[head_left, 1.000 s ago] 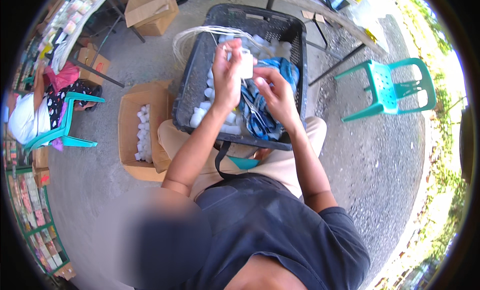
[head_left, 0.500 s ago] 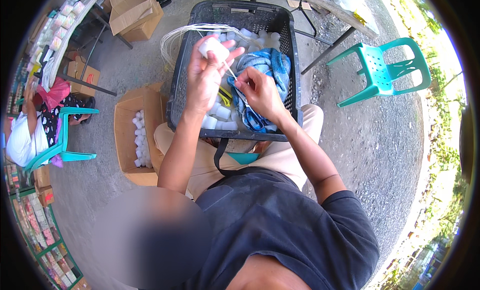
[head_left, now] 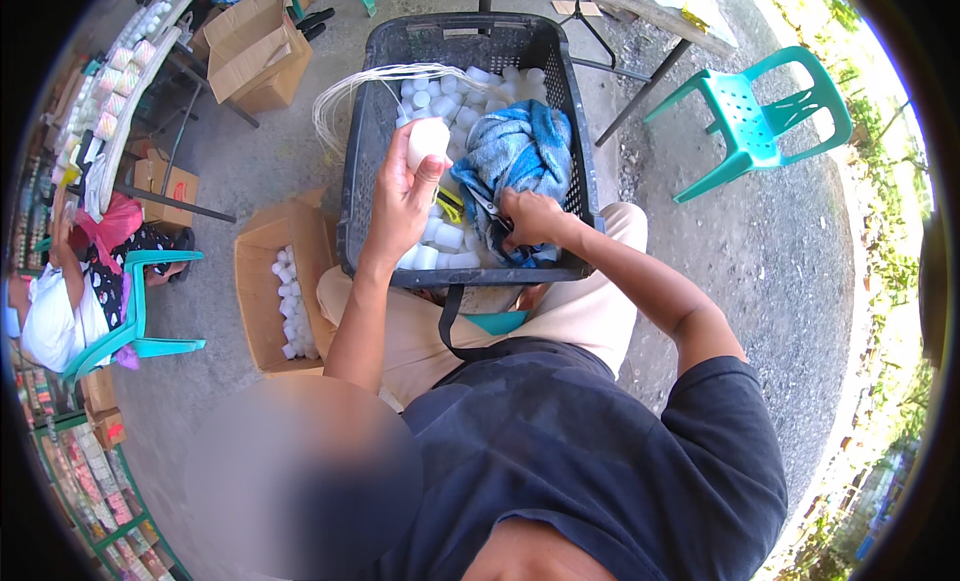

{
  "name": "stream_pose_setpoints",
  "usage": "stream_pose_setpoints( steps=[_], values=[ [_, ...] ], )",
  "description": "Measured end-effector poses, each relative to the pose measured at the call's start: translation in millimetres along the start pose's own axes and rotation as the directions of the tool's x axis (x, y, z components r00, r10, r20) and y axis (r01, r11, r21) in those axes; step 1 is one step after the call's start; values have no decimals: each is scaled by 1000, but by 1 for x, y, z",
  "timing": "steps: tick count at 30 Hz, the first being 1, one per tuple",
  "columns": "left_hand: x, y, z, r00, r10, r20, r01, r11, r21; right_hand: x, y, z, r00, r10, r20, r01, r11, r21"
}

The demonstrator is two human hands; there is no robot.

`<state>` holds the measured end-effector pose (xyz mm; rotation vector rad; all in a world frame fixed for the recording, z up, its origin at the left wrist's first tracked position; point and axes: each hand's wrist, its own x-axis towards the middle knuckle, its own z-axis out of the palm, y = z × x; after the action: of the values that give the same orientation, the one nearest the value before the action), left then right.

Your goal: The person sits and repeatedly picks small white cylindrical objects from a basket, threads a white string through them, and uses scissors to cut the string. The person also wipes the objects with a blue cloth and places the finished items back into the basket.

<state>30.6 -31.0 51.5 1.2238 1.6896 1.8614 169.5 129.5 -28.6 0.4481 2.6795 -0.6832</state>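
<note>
My left hand grips a short white candle between thumb and fingers, raised over the left part of a black plastic crate. My right hand is down in the crate's near right, its fingers closed round the dark handles of scissors, partly hidden by the hand. The scissors lie against a crumpled blue towel. A yellow-and-black cutter is between the hands. Several more white candles are loose in the crate.
A bundle of white wicks hangs over the crate's left rim. Left of my knee stands a cardboard box with white pieces in it. A green plastic chair is at right; another person sits at far left.
My right hand has let go of the thin wick at the candle and moved down to the scissors on the towel. My left hand has lowered slightly and turned the candle upright.
</note>
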Motion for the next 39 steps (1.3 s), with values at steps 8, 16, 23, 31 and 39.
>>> stream_pose_setpoints(
  steps=[8,16,23,31,39],
  values=[
    [-10,-31,-27,989,-148,13,146,985,87,-60,-19,-86,948,-300,-104,124,51,991],
    [-12,-11,9,971,-199,135,186,977,104,-52,-62,-100,587,-63,-807,795,231,561],
    [-23,-9,10,968,-215,131,219,976,-15,-66,-62,-95,655,-210,-726,727,439,528],
    [-27,-5,12,953,-225,205,231,973,-8,-76,-51,-96,700,-231,-675,699,412,584],
    [-20,0,16,947,-218,235,247,964,-99,-91,-44,-101,600,-180,-780,771,392,502]
  ],
)
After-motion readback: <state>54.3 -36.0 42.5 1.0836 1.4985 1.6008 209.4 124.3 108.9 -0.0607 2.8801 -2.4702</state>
